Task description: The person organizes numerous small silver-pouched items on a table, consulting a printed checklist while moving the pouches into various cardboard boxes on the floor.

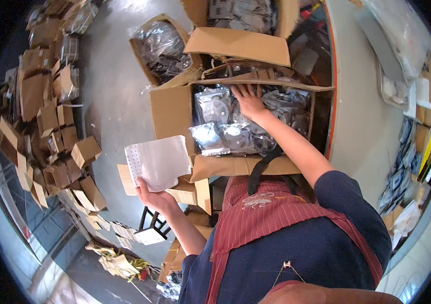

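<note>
Fingers of the right hand (252, 105) are spread apart, palm down, over clear bags (213, 106) of grey parts; whether the fingertips press or pinch any bag, cannot tell. The bags lie heaped inside the cardboard box (241, 167) in front of the person. Left hand (158, 201): digits closed on the lower left edge of a white sheet (165, 159), which is held out beside the box.

Handling, judged by eye: each bag probably light, film soft and slippery, contents stiffer, perhaps rigid; fragility uncertain. Best hold: a loose film margin, or thumb and fingers around the parts within, since glossy film may slide. The silvery bag (208, 139) at the near left corner offers an exposed edge. Sheet: light, bends easily, likely to crease; an edge pinch suits it.
</note>
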`<state>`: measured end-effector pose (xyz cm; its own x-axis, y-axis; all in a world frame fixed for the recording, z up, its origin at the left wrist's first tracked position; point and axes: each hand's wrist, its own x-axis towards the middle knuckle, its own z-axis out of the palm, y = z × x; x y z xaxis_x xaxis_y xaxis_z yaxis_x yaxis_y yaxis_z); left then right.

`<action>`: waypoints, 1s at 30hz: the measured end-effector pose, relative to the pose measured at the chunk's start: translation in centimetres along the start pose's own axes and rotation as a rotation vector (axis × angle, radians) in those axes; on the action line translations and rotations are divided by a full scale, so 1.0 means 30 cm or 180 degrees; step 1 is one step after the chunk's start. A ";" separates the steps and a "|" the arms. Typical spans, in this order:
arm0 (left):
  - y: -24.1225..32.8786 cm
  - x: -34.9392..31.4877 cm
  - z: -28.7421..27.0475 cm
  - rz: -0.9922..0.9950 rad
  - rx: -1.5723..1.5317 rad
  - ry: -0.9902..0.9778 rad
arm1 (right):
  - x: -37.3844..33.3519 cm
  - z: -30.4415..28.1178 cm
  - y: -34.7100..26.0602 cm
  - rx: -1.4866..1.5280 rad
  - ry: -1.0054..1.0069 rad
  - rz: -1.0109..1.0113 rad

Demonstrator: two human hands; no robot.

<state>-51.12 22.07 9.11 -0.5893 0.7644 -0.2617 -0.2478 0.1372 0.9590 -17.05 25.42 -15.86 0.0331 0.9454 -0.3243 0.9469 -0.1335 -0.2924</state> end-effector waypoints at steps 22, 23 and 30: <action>-0.177 -0.583 0.694 -0.0653 0.0321 -0.3349 | -1.535 -0.510 0.706 0.1442 0.3539 0.2050; -0.185 -0.668 0.708 -0.0651 0.0409 -0.3522 | -1.644 -0.499 0.770 0.1068 0.3698 0.2070; -0.227 -1.031 0.677 -0.0313 0.0732 -0.4045 | -2.395 -0.367 1.244 0.0599 0.3531 0.4063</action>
<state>-15.60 10.27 12.89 0.5942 0.7867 -0.1675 -0.0363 0.2342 0.9715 19.43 -44.21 6.42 0.9543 -0.0559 0.2936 0.0978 -0.8698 -0.4836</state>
